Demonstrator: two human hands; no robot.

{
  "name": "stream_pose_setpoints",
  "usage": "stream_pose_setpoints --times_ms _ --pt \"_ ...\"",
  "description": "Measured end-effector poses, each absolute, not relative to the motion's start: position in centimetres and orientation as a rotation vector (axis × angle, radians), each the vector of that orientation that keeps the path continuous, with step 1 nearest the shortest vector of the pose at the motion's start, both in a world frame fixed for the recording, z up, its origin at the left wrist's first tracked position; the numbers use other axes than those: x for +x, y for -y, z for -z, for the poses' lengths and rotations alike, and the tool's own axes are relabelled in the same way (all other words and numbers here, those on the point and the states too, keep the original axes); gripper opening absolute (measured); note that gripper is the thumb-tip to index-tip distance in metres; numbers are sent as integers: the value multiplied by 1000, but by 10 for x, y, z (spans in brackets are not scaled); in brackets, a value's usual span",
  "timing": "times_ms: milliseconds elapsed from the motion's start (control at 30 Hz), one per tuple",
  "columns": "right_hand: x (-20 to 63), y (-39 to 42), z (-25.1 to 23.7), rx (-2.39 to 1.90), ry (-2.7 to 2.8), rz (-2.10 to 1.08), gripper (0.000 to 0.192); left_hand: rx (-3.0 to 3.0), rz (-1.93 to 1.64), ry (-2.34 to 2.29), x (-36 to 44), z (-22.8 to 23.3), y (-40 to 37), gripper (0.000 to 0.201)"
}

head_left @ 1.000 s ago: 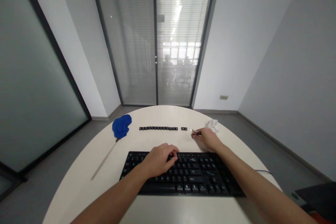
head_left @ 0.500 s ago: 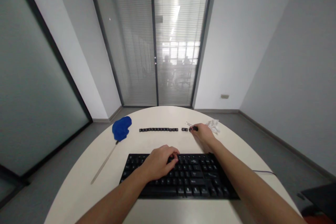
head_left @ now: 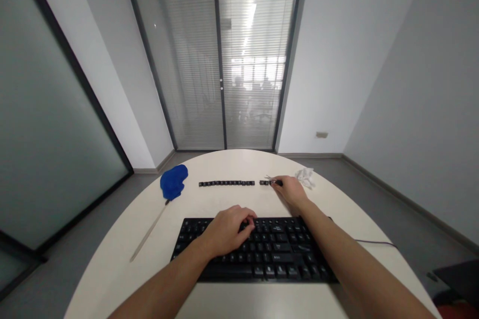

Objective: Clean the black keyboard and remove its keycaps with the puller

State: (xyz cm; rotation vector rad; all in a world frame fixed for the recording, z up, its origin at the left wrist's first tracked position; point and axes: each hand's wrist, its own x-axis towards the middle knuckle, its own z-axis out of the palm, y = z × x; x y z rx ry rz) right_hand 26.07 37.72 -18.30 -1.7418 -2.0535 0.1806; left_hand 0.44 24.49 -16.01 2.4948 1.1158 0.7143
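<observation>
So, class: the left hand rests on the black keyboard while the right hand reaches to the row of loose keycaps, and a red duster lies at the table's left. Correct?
Not quite: in the head view the duster is blue, not red. The left hand rests on the keyboard, and the right hand is at the keycaps.

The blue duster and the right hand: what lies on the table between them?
In the head view, a row of black keycaps lies between the duster and the right hand.

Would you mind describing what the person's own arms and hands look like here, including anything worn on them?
Both forearms are bare as far as the picture shows: no sleeves, gloves, watch or bracelet in view. The left hand and right hand also look bare; rings cannot be ruled out at this size. Nothing is marked on the arms, and no cable is attached to them.
</observation>
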Motion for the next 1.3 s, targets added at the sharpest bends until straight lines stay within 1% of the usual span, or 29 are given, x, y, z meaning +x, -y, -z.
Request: stream_pose_setpoints --times_ms 400,567,633,767,800,833,900,1000,1100,1233,1300 --pt "260 -372 182 -1747 1967 -213 33 2491 -698 -1118 5 156 -243 19" --pt "261 -372 172 -1737 1844 -222 38 2486 -702 -1124 5 156 -243 19" --pt "264 -372 163 -1722 1782 -231 42 2488 -704 -1119 5 157 -244 19" --pt "268 -363 134 -1629 1695 -314 61 2483 -699 -1118 5 159 -245 19" --pt "268 -357 125 -1575 1676 -363 65 2482 -697 -1119 5 160 -245 19" --pt "268 -350 117 -1470 1589 -493 65 2482 -693 -1119 5 160 -245 19" --pt "265 -334 102 -1325 1458 -642 64 2483 -692 -1117 5 160 -245 18" --pt "255 -304 90 -1240 1430 -687 65 2491 -695 -1114 5 159 -245 16" --pt "239 -273 97 -1242 1630 -596 59 2505 -714 -1122 5 160 -244 17" --pt "214 -241 123 -1194 2231 -416 37 2482 -794 -1277 5 163 -244 25" --pt "205 -232 134 -1248 2382 -295 32 2434 -841 -1406 5 164 -245 26"
